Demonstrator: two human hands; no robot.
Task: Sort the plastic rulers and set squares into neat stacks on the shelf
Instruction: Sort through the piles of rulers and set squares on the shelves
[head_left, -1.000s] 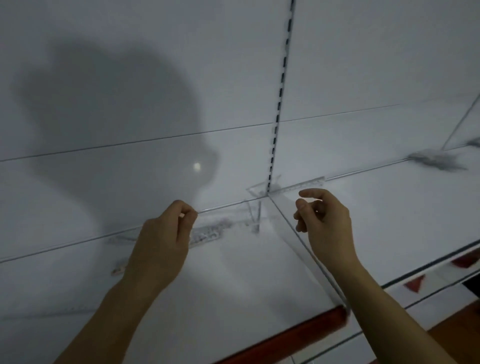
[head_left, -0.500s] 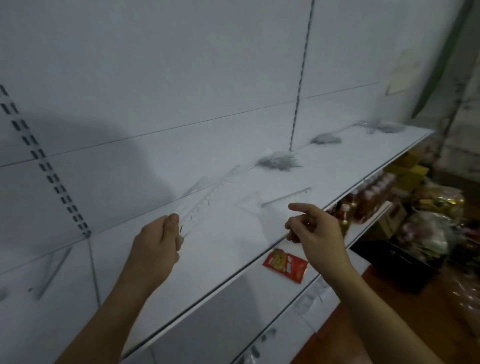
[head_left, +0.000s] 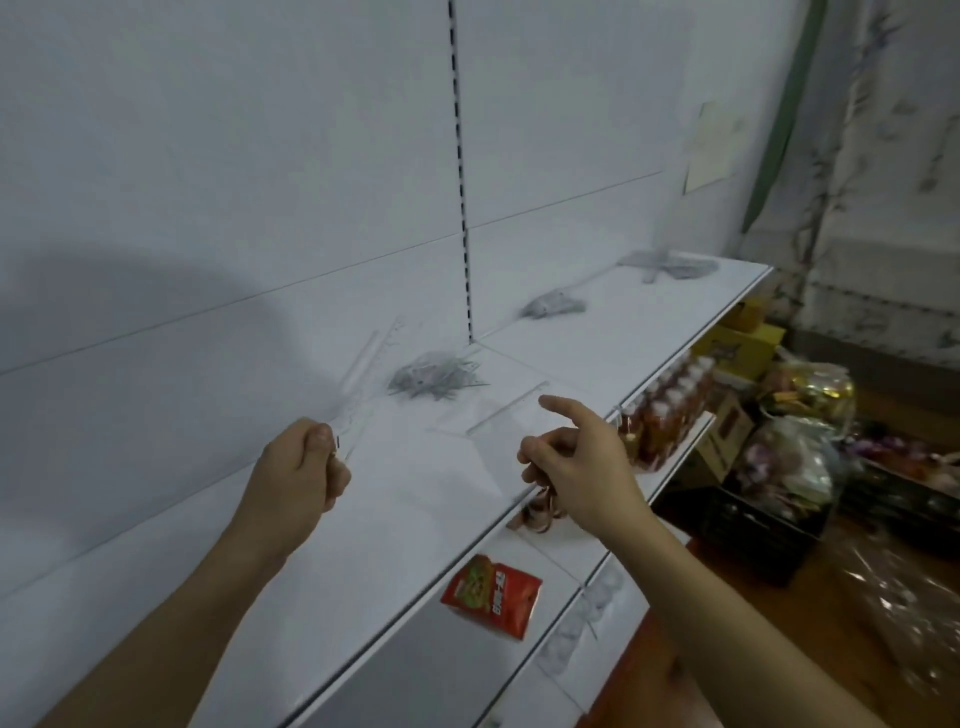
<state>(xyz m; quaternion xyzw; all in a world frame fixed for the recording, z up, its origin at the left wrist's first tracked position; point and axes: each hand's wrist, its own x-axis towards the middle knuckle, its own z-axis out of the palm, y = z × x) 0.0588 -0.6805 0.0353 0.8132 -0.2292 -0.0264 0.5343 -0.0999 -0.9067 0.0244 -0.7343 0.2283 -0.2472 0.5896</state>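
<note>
Nearest the camera, a red snack packet (head_left: 491, 595) lies on the lower shelf (head_left: 561, 558), below the front edge of the white shelf (head_left: 363, 545) that carries the work. Above that shelf the left hand (head_left: 297, 480) is curled into a fist, its fingers (head_left: 332, 478) and thumb clamped on the near end of a clear ruler (head_left: 363, 384), which slants up and away toward the back panel. The right hand (head_left: 576, 467) hovers over the shelf's front edge with its forefinger stretched out and the other fingers (head_left: 540, 449) loosely curled, holding nothing. Just beyond that fingertip a transparent set square (head_left: 488, 413) lies flat on the shelf, faint against the white. Behind it sits a loose grey pile of rulers (head_left: 434, 376) close to the back panel, then a second pile (head_left: 553, 306) past the slotted upright, and a third pile (head_left: 667, 265) near the shelf's far end. Bottles (head_left: 670, 410) stand in a row on the lower shelf at right.
</note>
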